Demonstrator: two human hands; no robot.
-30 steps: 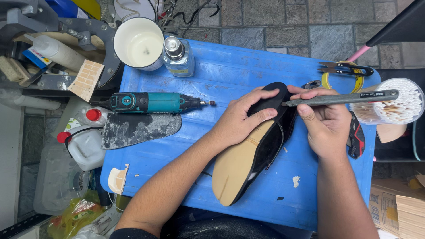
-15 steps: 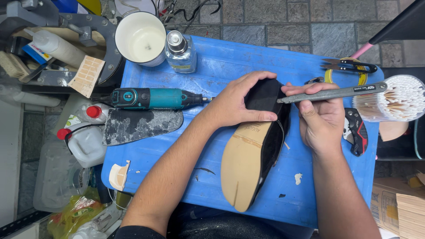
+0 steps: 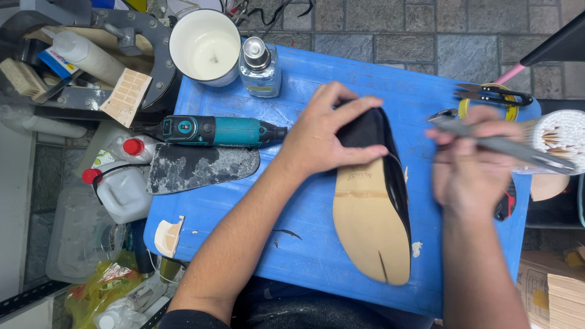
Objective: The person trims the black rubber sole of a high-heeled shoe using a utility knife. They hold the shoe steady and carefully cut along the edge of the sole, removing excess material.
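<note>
The shoe (image 3: 372,201) lies sole-up on the blue counter (image 3: 317,244), heel end away from the person, split toe end toward the near edge. The tan sole faces the camera; the black upper shows along the right side and at the heel.

Left hand (image 3: 323,137): palm down over the heel end of the shoe. Its fingers (image 3: 359,106) are wrapped over the black heel, with the thumb against the near side, clamping the shoe to the counter.

Right hand (image 3: 469,170): held just right of the shoe, not touching it, and motion-blurred. Its fingers are closed around a grey rod-like tool (image 3: 506,146), which runs from left to right across the hand. The tool tip cannot be made out.

Surroundings:
- A teal rotary tool (image 3: 216,131) lies left of the left hand, tip pointing at it.
- A dark, stained sole piece (image 3: 198,167) lies just below the rotary tool.
- A white cup (image 3: 204,45) and a small glass bottle (image 3: 260,67) stand at the far edge of the counter.
- Black snips (image 3: 493,94) lie at the far right corner.
- A tub of cotton swabs (image 3: 560,134) sits behind the right hand.
- A white jug (image 3: 122,189) with a red cap stands off the left edge.
</note>
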